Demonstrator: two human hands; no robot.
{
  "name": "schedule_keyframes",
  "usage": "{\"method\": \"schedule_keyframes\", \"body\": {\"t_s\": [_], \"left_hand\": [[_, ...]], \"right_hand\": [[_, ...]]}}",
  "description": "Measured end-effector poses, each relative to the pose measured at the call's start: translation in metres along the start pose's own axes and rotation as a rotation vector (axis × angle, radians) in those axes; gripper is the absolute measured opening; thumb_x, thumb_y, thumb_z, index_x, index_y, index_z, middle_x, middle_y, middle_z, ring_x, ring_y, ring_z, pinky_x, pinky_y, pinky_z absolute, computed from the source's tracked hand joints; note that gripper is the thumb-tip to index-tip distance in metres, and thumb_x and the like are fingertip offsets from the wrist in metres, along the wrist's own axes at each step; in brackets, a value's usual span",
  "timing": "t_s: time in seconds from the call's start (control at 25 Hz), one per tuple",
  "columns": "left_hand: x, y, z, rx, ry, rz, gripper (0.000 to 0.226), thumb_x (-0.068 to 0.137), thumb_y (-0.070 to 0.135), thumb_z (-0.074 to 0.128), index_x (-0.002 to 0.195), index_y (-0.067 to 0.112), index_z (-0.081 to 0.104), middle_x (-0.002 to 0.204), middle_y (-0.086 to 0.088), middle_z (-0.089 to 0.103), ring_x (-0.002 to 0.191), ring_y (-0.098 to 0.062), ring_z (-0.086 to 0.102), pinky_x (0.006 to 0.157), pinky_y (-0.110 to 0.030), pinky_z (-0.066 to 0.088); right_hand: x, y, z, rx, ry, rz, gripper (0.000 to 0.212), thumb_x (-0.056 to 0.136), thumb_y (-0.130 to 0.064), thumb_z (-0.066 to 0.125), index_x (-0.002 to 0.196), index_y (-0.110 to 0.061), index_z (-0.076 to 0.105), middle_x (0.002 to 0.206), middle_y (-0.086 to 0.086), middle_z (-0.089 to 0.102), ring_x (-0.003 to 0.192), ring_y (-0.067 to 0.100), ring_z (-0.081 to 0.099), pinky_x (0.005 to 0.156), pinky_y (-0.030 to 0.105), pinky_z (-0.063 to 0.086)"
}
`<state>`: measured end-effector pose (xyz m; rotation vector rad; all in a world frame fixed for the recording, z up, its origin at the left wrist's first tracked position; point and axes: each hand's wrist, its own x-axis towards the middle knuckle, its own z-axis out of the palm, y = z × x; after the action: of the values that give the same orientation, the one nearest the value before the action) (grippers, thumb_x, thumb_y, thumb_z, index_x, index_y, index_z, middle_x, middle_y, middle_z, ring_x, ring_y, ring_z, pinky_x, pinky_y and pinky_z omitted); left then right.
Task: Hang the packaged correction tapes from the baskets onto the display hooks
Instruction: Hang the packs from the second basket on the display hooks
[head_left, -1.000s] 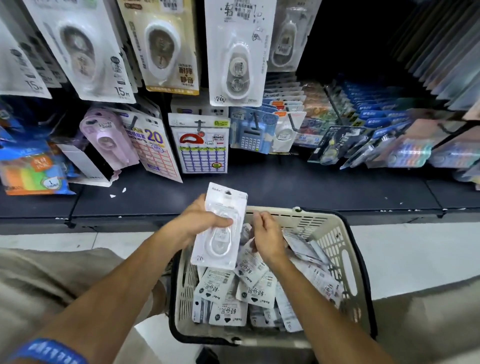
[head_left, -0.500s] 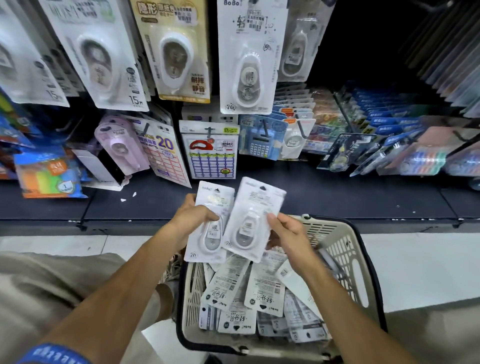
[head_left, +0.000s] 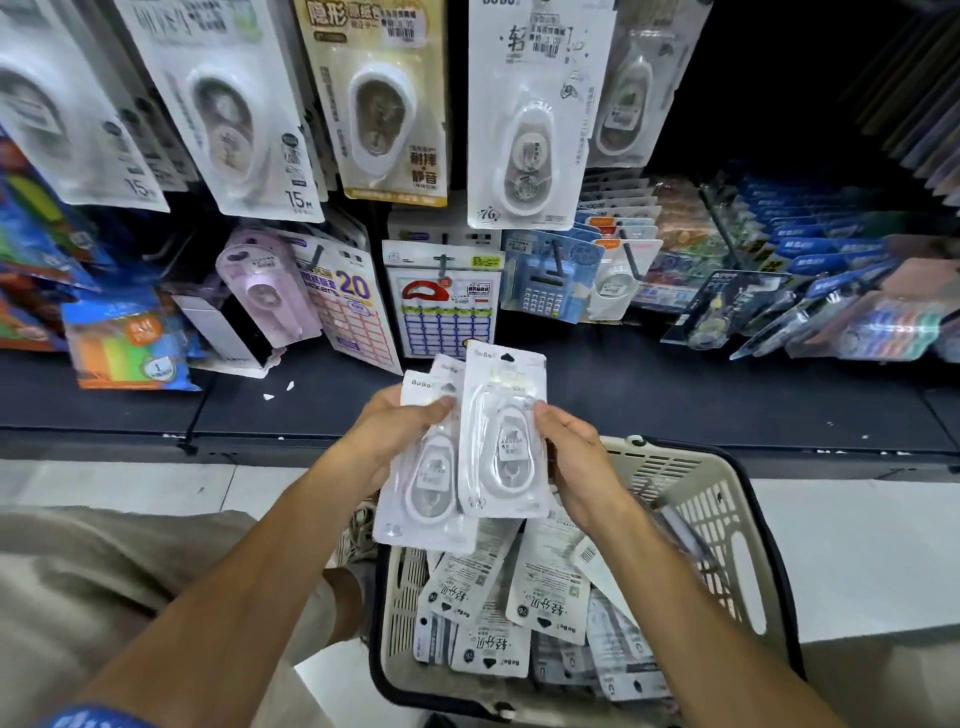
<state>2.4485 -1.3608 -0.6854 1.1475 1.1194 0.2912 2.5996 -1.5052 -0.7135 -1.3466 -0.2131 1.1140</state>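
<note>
Now the right hand has lifted another correction tape pack beside the left hand's packs; both pinch, ready for hooks.

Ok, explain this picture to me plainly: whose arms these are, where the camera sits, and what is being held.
There is no machine here. A person wears a camera on the head, looking down at their own two bare hands in a shop aisle. The left hand grips a small stack of packaged correction tapes. The right hand pinches one more packet, lying against the front of that stack. Below sits a beige basket full of the same packets. Above hang display packets on the rack, over a dark shelf.
</note>
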Motion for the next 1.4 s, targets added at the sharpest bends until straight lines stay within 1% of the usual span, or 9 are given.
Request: {"method": "schedule_keyframes", "body": {"t_s": [0.16,0.32,0.52,0.68,0.84,0.96,1.08,1.24,1.4], "left_hand": [[-0.005,0.008,0.015,0.002,0.141,0.004,0.036,0.099,0.041,0.064,0.123,0.015,0.069,0.115,-0.008,0.077,0.106,-0.029,0.073,0.101,-0.049,0.056],[-0.016,0.018,0.023,-0.141,-0.245,-0.098,0.078,0.083,0.078,0.051,0.126,0.017,0.072,0.118,-0.011,0.077,0.107,-0.029,0.075,0.091,-0.043,0.059],[-0.012,0.025,0.01,0.054,0.048,0.024,0.055,0.064,0.004,0.093,0.111,0.02,0.069,0.1,-0.002,0.081,0.08,-0.017,0.079,0.066,-0.031,0.063],[-0.004,0.033,-0.01,0.176,0.256,0.084,0.072,0.046,0.022,0.088,0.115,0.026,0.064,0.11,0.0,0.077,0.099,-0.026,0.075,0.09,-0.046,0.061],[-0.005,0.029,-0.016,0.396,0.353,0.076,0.068,0.052,0.032,0.082,0.114,0.031,0.053,0.112,0.005,0.072,0.108,-0.029,0.067,0.099,-0.047,0.055],[-0.003,0.029,-0.019,0.42,0.382,0.078,0.062,0.06,0.031,0.083,0.114,0.029,0.051,0.114,0.002,0.071,0.11,-0.031,0.066,0.099,-0.045,0.054],[-0.002,0.031,-0.018,0.455,0.4,0.119,0.06,0.065,0.029,0.083,0.115,0.028,0.049,0.111,0.003,0.07,0.106,-0.031,0.065,0.094,-0.044,0.054],[-0.003,0.027,-0.001,0.279,0.211,0.13,0.054,0.063,0.02,0.087,0.104,0.032,0.054,0.103,0.008,0.073,0.099,-0.02,0.07,0.092,-0.045,0.058],[-0.004,0.031,0.003,0.126,0.126,0.143,0.05,0.068,0.004,0.081,0.111,0.026,0.068,0.099,0.004,0.08,0.095,-0.02,0.077,0.084,-0.041,0.063]], "right_hand": [[-0.006,0.015,0.019,-0.065,0.053,0.012,0.023,0.103,-0.031,0.057,0.088,-0.018,0.068,0.09,0.006,0.075,0.078,0.02,0.071,0.073,0.036,0.058],[0.001,0.02,0.046,0.001,0.287,0.027,0.031,0.1,-0.035,0.061,0.079,-0.018,0.048,0.077,0.007,0.067,0.063,0.017,0.065,0.064,0.035,0.052],[0.017,0.022,0.045,0.157,0.149,0.049,0.012,0.099,-0.028,0.064,0.097,-0.017,0.061,0.094,0.009,0.071,0.073,0.02,0.068,0.065,0.035,0.056],[0.027,0.058,0.025,-0.892,0.057,-0.089,0.058,0.087,-0.018,0.076,0.138,-0.028,0.051,0.127,-0.004,0.054,0.112,0.015,0.058,0.093,0.031,0.048],[0.027,0.077,0.021,-1.267,-0.049,-0.364,0.017,0.09,-0.035,0.071,0.099,-0.025,0.061,0.107,-0.012,0.048,0.098,0.01,0.048,0.086,0.033,0.042],[0.015,0.059,0.004,-0.828,-0.2,-0.219,0.021,0.096,-0.023,0.068,0.081,-0.024,0.052,0.082,-0.003,0.064,0.074,0.009,0.058,0.064,0.029,0.047],[0.004,0.023,-0.007,-0.511,0.151,-0.343,0.027,0.096,-0.017,0.065,0.077,-0.022,0.046,0.076,0.012,0.059,0.065,0.018,0.049,0.055,0.033,0.038],[-0.01,-0.019,0.045,-0.257,0.34,-0.376,0.036,0.096,-0.03,0.066,0.07,-0.02,0.044,0.058,-0.013,0.045,0.055,0.007,0.038,0.052,0.023,0.036],[-0.021,-0.042,0.077,-0.086,-0.038,-0.086,0.026,0.097,-0.04,0.061,0.093,-0.016,0.072,0.095,0.005,0.076,0.084,0.015,0.068,0.075,0.03,0.054]]}}
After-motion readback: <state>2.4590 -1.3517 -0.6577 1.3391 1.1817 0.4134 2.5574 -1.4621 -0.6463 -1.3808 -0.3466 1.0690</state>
